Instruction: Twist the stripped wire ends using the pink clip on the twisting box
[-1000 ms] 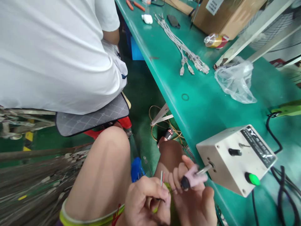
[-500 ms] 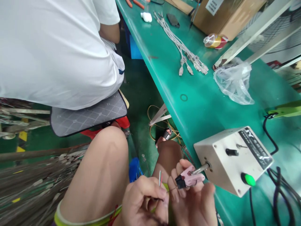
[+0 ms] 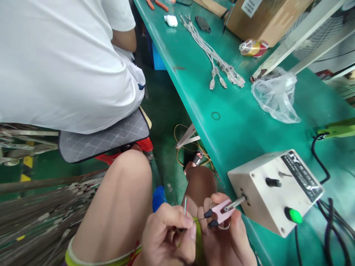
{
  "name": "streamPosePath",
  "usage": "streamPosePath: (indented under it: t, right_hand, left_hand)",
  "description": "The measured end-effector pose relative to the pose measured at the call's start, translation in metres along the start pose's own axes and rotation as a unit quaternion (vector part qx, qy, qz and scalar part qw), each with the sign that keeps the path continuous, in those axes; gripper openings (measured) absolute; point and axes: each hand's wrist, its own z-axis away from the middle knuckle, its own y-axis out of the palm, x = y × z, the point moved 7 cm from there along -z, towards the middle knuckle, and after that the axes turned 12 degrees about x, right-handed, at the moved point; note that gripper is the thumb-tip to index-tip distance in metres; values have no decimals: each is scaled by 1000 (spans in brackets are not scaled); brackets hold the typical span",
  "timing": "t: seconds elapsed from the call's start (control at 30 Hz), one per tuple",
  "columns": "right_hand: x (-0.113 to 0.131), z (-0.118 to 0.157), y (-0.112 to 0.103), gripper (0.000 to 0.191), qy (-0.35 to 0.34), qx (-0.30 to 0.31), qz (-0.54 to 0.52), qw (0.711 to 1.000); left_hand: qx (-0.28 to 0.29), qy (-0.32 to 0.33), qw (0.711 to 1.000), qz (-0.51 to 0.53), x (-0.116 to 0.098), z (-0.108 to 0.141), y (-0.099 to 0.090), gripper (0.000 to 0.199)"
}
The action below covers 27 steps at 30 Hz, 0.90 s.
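The left hand (image 3: pixel 169 236) pinched a thin cable with bared red, green and white wire ends (image 3: pixel 185 207), its fingers (image 3: pixel 177 221) closed together on it, holding the strands upright just beside the clip so that one could be fed in. The right hand (image 3: pixel 227 240) steadied a pink clip (image 3: pixel 220 215) on a metal shaft projecting from the white box (image 3: pixel 274 192) at the near edge of the green surface (image 3: pixel 235 122); its fingers curled under and against the clip, the thumb pressing its top.
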Motion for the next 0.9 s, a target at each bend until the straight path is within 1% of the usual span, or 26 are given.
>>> streamPosePath:
  t: [0.1, 0.2, 0.3, 0.4, 0.5, 0.57, 0.63, 0.7, 0.77, 0.8, 0.9]
  right_hand:
    - [3, 1, 2, 40, -12, 2, 3, 1000]
    - [2, 0, 3, 39, -24, 22, -6, 999]
    - [-2, -3, 0, 37, -37, 39, -14, 998]
    - [-7, -4, -6, 35, -63, 51, -13, 997]
    - [-12, -4, -13, 36, -74, 46, -12, 996]
    - [-13, -3, -17, 38, -69, 36, -18, 997]
    - [-10, -4, -20, 45, -56, 21, -12, 998]
    - [-11, -5, -21, 59, -15, 32, 2, 999]
    - [-18, -5, -25, 72, 28, 53, -4, 998]
    - [-21, -4, -30, 73, 23, 50, -22, 998]
    - [-38, -2, -52, 67, 16, 32, -50, 998]
  left_hand:
    - [6, -6, 1000, -2, 3, 2, 2, 18]
    - [8, -5, 1000, -12, 5, 4, 3, 21]
    - [20, -13, 999, -26, 6, 6, 4, 24]
    - [24, -18, 999, -30, 7, 7, 4, 21]
    - [6, -23, 999, -31, 8, 7, 4, 17]
    - [4, -22, 999, -30, 8, 7, 5, 15]
    - [8, -21, 999, -30, 8, 7, 6, 15]
    - [11, -23, 999, -34, 8, 7, 6, 16]
    - [9, -26, 999, -37, 7, 7, 5, 18]
    - [9, -29, 999, -40, 7, 8, 4, 19]
    - [23, -29, 998, -47, 4, 7, 5, 24]
